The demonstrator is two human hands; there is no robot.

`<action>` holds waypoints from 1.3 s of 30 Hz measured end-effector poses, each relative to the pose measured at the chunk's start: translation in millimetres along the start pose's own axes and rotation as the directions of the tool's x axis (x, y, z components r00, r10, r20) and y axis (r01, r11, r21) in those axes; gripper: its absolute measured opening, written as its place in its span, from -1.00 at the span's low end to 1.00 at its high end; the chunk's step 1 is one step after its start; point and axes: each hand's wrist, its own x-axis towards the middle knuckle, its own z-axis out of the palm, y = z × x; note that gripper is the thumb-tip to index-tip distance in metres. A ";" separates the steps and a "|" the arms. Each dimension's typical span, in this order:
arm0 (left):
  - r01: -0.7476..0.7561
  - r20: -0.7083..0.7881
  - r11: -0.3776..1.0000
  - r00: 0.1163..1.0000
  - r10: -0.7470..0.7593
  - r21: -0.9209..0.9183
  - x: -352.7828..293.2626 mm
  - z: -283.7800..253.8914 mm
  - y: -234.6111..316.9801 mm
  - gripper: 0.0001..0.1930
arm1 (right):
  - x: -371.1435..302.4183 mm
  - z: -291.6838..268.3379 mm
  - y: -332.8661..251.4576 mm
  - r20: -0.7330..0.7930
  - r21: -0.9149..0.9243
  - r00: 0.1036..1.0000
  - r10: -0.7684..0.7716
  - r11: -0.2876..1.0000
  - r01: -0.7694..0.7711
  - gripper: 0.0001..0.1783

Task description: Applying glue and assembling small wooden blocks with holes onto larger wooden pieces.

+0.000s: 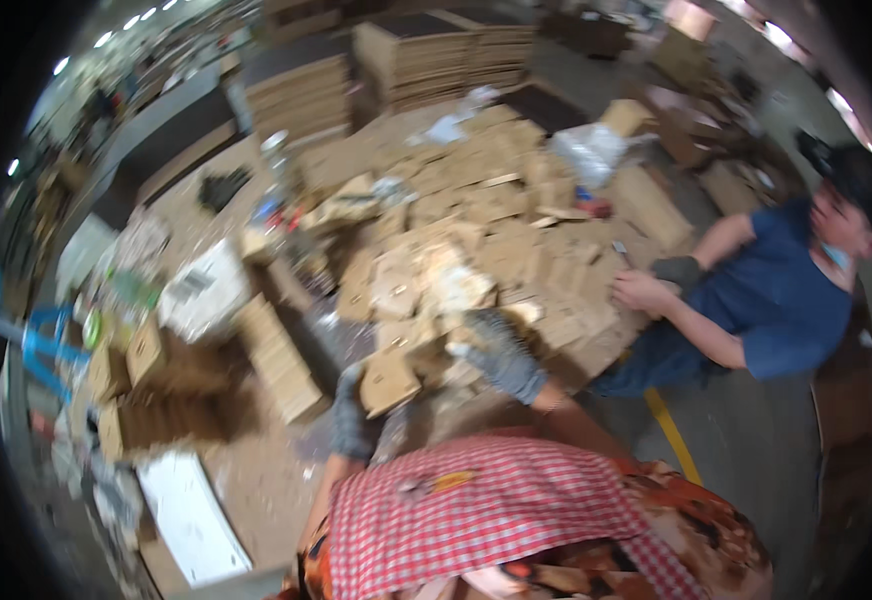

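My left hand, in a grey work glove, is closed on the edge of a small tan board piece with a rounded corner and a small hole. To its right, my right hand, also gloved, reaches over the near edge of a heap of similar flat tan pieces. Motion blur smears its fingers, and I cannot tell whether they grip anything. Just beyond it lies a pale yellowish lump or piece, too blurred to name.
A co-worker in a blue shirt stands at the table's right side, hands close together. Left of me are a row of stacked tan pieces, a white wrapped bundle and a white panel. Tall board stacks stand at the back.
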 end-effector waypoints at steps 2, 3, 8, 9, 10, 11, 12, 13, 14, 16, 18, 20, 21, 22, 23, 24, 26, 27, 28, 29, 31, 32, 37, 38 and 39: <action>-0.016 -0.108 0.996 0.994 0.026 0.086 -5.7 -3.8 -1.5 -0.40 | -4.8 -11.3 16.4 -0.059 0.023 0.994 0.091 0.996 -0.090 -0.50; -0.030 -0.080 0.996 0.996 0.037 0.088 -4.6 -5.5 -0.2 -0.41 | -5.2 -14.7 25.2 -0.094 -0.014 0.991 0.094 0.995 -0.096 -0.52; -0.066 -0.237 0.986 0.966 0.102 0.155 -1.4 -17.2 11.4 -0.49 | -25.0 -11.3 54.1 -0.207 0.131 0.943 0.260 0.963 -0.237 -0.63; -0.073 -0.270 0.984 0.956 0.115 0.162 -0.7 -20.7 15.2 -0.51 | -28.8 -6.3 58.4 -0.172 0.080 0.940 0.293 0.956 -0.283 -0.64; -0.084 -0.272 0.983 0.954 0.128 0.166 0.5 -24.2 18.6 -0.51 | -32.3 -1.7 62.9 -0.171 0.072 0.961 0.218 0.975 -0.208 -0.65; -0.101 -0.272 0.981 0.951 0.144 0.168 1.9 -27.2 21.0 -0.51 | -36.8 2.2 66.7 -0.111 0.036 0.976 0.190 0.982 -0.187 -0.65; -0.117 -0.271 0.979 0.949 0.160 0.169 3.2 -30.2 22.8 -0.51 | -40.5 5.8 70.3 -0.013 -0.012 0.976 0.218 0.976 -0.218 -0.66; -0.157 -0.233 0.974 0.953 0.193 0.164 4.9 -32.8 23.3 -0.53 | -42.7 10.1 72.6 -0.012 -0.099 0.987 0.160 0.982 -0.160 -0.65; -0.153 -0.243 0.970 0.950 0.198 0.192 6.5 -35.2 23.5 -0.54 | -45.2 13.5 74.2 -0.046 -0.141 0.990 0.135 0.980 -0.141 -0.67; -0.149 -0.233 0.970 0.953 0.194 0.194 8.6 -41.2 24.7 -0.55 | -48.9 19.6 74.9 -0.136 -0.240 0.988 0.074 0.965 -0.106 -0.70; -0.192 -0.183 0.957 0.955 0.233 0.217 11.3 -46.7 22.9 -0.56 | -51.7 24.2 73.1 -0.057 -0.274 0.990 0.130 0.951 -0.141 -0.68; -0.237 -0.149 0.945 0.950 0.273 0.224 15.6 -53.3 22.6 -0.55 | -52.8 27.3 71.4 -0.015 -0.295 0.990 0.137 0.946 -0.136 -0.67; -0.254 -0.144 0.939 0.946 0.291 0.230 17.7 -56.7 21.3 -0.54 | -53.2 28.2 70.9 0.008 -0.296 0.990 0.140 0.946 -0.132 -0.66; -0.288 -0.099 0.930 0.943 0.317 0.228 18.7 -60.8 20.0 -0.53 | -53.7 29.0 70.5 0.058 -0.306 0.985 0.163 0.942 -0.138 -0.66; -0.248 -0.145 0.934 0.946 0.290 0.256 21.2 -64.8 21.6 -0.48 | -54.1 29.3 70.4 0.048 -0.278 0.988 0.146 0.952 -0.127 -0.63; -0.246 -0.154 0.935 0.944 0.291 0.256 23.1 -68.7 21.9 -0.47 | -54.9 29.6 70.8 0.052 -0.257 0.987 0.154 0.957 -0.136 -0.63; -0.208 -0.261 0.946 0.926 0.272 0.248 28.4 -73.9 21.4 -0.45 | -56.1 29.0 72.1 0.067 -0.244 0.979 0.193 0.955 -0.171 -0.62; -0.234 -0.188 0.936 0.939 0.287 0.264 30.3 -75.4 20.7 -0.46 | -56.2 28.3 72.9 0.077 -0.286 0.983 0.164 0.948 -0.136 -0.61; -0.224 -0.200 0.933 0.937 0.285 0.280 31.5 -76.5 20.5 -0.47 | -57.0 27.7 72.9 0.068 -0.306 0.989 0.135 0.946 -0.108 -0.60; -0.216 -0.212 0.934 0.936 0.281 0.284 32.3 -76.7 20.3 -0.48 | -57.1 27.0 73.2 0.086 -0.335 0.986 0.142 0.936 -0.105 -0.60; -0.199 -0.236 0.938 0.934 0.269 0.282 32.8 -74.1 20.5 -0.49 | -57.3 25.5 72.5 0.101 -0.363 0.988 0.120 0.929 -0.075 -0.57; -0.203 -0.272 0.947 0.924 0.270 0.249 32.8 -71.3 20.9 -0.49 | -57.2 24.6 72.0 0.111 -0.352 0.985 0.130 0.932 -0.083 -0.57; -0.131 -0.158 0.968 0.973 0.167 0.215 29.1 -48.6 27.5 -0.49 | -56.0 22.7 71.1 0.143 -0.343 0.979 0.147 0.935 -0.090 -0.57; -0.111 -0.080 0.975 0.988 0.128 0.191 29.0 -43.5 29.3 -0.48 | -55.8 23.2 71.5 0.143 -0.351 0.978 0.153 0.932 -0.094 -0.57; -0.041 -0.029 0.999 0.999 0.041 0.023 26.4 -39.5 28.8 -0.50 | -56.2 23.7 71.7 0.133 -0.361 0.980 0.150 0.928 -0.093 -0.58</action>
